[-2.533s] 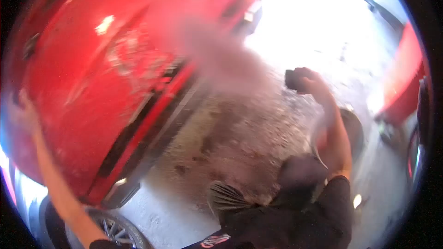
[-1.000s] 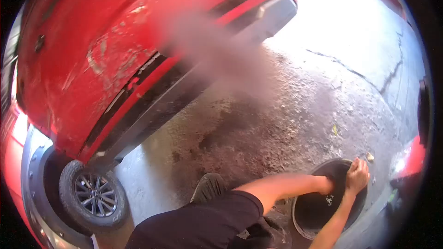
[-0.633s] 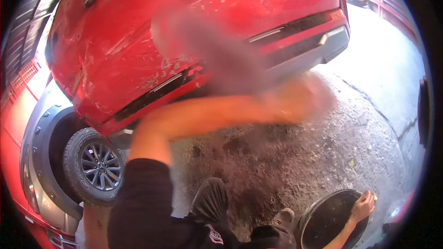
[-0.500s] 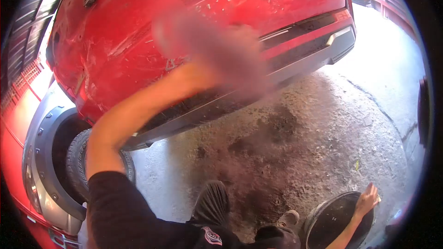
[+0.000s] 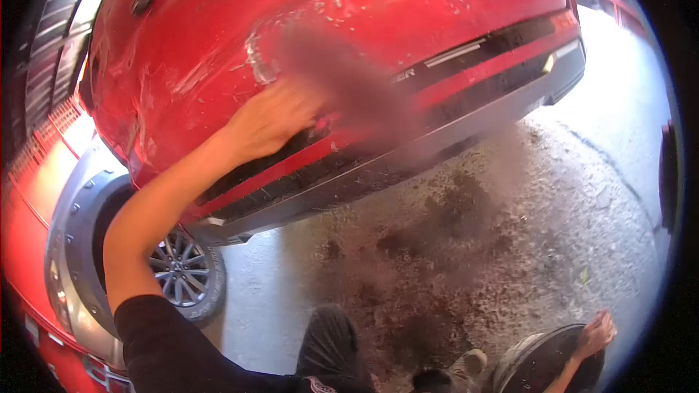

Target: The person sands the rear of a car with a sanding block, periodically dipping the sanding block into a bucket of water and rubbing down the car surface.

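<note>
Bucket [image 5: 520, 349] stands at the lower right of the frame on the rough floor [image 5: 451, 262], its lower part cut off by the frame edge. The dented red body panel [image 5: 218, 44] fills the upper left and centre. The panel should handle as a stiff, fixed surface, probably slick where it shines; it is best braced with a flat palm. The bucket is likely light and slightly flexible, heavier if filled; take hold at opposite sides of the rim. Left hand [image 5: 277, 116]: grip partly closed, fingers bent at the panel; a blurred smudge masks the fingertips, so contact and contents cannot be told. Right hand [image 5: 598, 331]: grip nearly closed, fingers curled at the bucket's far rim; whether it pinches the rim or a small item cannot be told. Relative to the preceding frame, the left hand has drawn back from the smudge and appears sharper, the panel sits farther right, and the bucket lower.
</note>
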{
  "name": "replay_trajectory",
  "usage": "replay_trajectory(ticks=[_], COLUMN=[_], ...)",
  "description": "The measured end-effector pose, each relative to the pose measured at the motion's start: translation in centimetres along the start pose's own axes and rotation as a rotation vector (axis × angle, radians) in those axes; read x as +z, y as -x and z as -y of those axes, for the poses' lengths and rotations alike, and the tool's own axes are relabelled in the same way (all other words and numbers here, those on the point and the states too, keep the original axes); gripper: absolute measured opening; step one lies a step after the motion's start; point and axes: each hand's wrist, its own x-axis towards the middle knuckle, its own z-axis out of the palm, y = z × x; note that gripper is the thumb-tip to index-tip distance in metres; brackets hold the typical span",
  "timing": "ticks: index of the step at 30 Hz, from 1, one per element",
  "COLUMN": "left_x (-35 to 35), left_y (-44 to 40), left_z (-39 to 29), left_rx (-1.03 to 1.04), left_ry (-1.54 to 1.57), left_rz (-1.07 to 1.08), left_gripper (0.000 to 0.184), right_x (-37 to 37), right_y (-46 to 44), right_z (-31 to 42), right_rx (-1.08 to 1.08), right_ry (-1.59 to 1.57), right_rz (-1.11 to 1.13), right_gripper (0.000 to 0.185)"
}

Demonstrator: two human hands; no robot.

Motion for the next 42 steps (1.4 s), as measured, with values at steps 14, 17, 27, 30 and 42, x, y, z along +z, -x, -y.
replay_trajectory(ticks=[14,17,27,30,42], left_x=[0.4,1.3,1.8,0.5,1.0], left_y=[2.2,-4.7,-2.7,-4.0,-3.8], left_z=[-0.5,0.0,-1.1,-1.8,-2.7], left_rx=[-0.093,0.065,-0.062,-0.047,-0.073], left_ry=[-0.034,-0.051,-0.008,0.037,0.032], left_rz=[0.012,-0.152,0.063,-0.009,-0.121], left_gripper=[0.078,0.081,0.073,0.072,0.073], right_x=[-2.2,0.9,-2.7,0.1,2.2], right_y=[-0.2,0.1,-0.3,-0.2,0.6], right_z=[1.2,-0.1,1.5,-0.9,-1.6], right_rx=[-0.001,-0.008,0.029,-0.026,-0.049], right_ry=[-0.031,0.027,0.025,0.057,0.051], right_rz=[0.112,0.018,0.158,0.103,0.021], right_gripper=[0.047,0.047,0.047,0.047,0.043])
